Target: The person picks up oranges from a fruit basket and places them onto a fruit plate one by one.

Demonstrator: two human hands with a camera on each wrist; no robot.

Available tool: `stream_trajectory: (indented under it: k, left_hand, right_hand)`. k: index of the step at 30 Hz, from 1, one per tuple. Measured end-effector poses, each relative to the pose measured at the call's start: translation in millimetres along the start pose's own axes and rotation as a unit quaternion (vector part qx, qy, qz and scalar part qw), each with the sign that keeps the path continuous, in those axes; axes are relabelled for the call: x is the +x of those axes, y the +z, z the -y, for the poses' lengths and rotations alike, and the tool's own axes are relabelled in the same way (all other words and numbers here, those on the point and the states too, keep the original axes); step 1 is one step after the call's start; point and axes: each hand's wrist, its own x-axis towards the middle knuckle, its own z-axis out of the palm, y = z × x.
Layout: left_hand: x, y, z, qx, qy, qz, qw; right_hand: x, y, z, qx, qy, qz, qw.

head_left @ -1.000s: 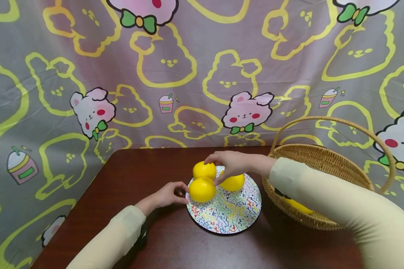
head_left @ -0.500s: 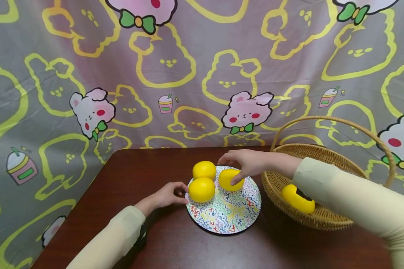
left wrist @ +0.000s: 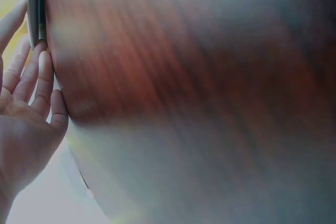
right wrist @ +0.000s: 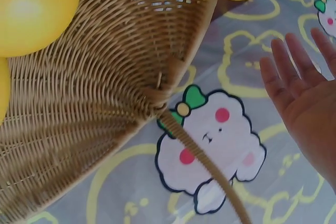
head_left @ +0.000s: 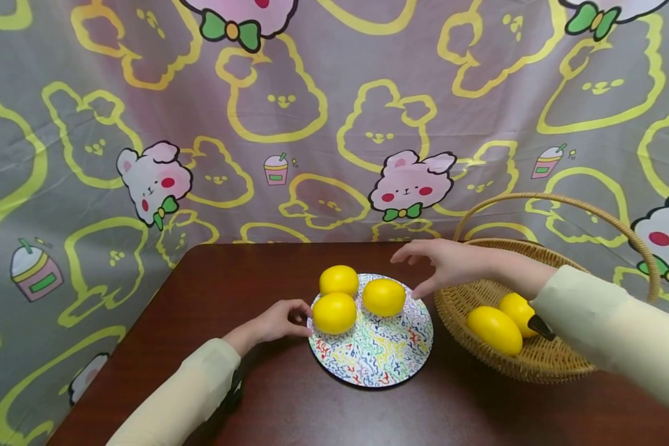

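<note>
Three smooth yellow oval fruits, which look like lemons, rest on a round plate (head_left: 368, 365) with coloured squiggles. Two lie together at its left, a front fruit (head_left: 334, 313) and a back fruit (head_left: 339, 280); a right fruit (head_left: 384, 297) lies apart. My left hand (head_left: 279, 321) touches the plate's left edge, fingers loosely bent; in the left wrist view straight fingers (left wrist: 41, 85) meet the rim. My right hand (head_left: 451, 263) hovers between the right fruit and the basket with fingers spread, holding nothing. The right wrist view shows its palm (right wrist: 315, 119) bare.
A wicker basket (head_left: 451, 319) with a tall arched handle (head_left: 557, 198) stands to the right. In it lie two more yellow fruits, a near one (head_left: 494, 330) and one behind (head_left: 515, 310), partly hidden by my right wrist. A patterned curtain (head_left: 312, 124) hangs behind the brown table (head_left: 245, 272).
My right hand has let go and drawn back rightward from over the plate toward the basket. The plate's fruits stay where they were. My left hand has kept still at the rim.
</note>
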Motion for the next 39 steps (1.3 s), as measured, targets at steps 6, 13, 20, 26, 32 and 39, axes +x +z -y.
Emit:
stream_trajectory:
  k: [6,13,20,26,32,39]
  left_hand:
    - [-0.4,0.9,1.8,0.005,0.000,-0.001,1.0000]
    - [0.1,1.2,3.7,0.004,-0.008,-0.004,1.0000]
    - [1.5,-0.8,1.6,0.006,-0.005,-0.003,1.0000]
    - [2.9,-0.9,0.7,0.006,-0.005,-0.006,1.0000]
    - [2.0,-0.6,1.1,0.004,-0.004,-0.005,1.0000]
    - [0.5,-0.5,1.0,0.002,-0.005,-0.006,1.0000]
  right_hand:
    - [-14.7,-8,-8,0.009,0.015,-0.022,0.9996]
    - [-31.9,-18,-18,-0.001,0.010,-0.056,0.9984]
    - [-48.4,-25,-29,-0.021,0.027,-0.079,0.9963]
    - [-62.5,-31,-45,-0.030,0.033,-0.093,0.9947]
    - [-74.9,-33,-66,-0.012,0.046,-0.091,0.9947]
    - [-85.8,-28,-87,-0.015,0.089,-0.082,0.9925]
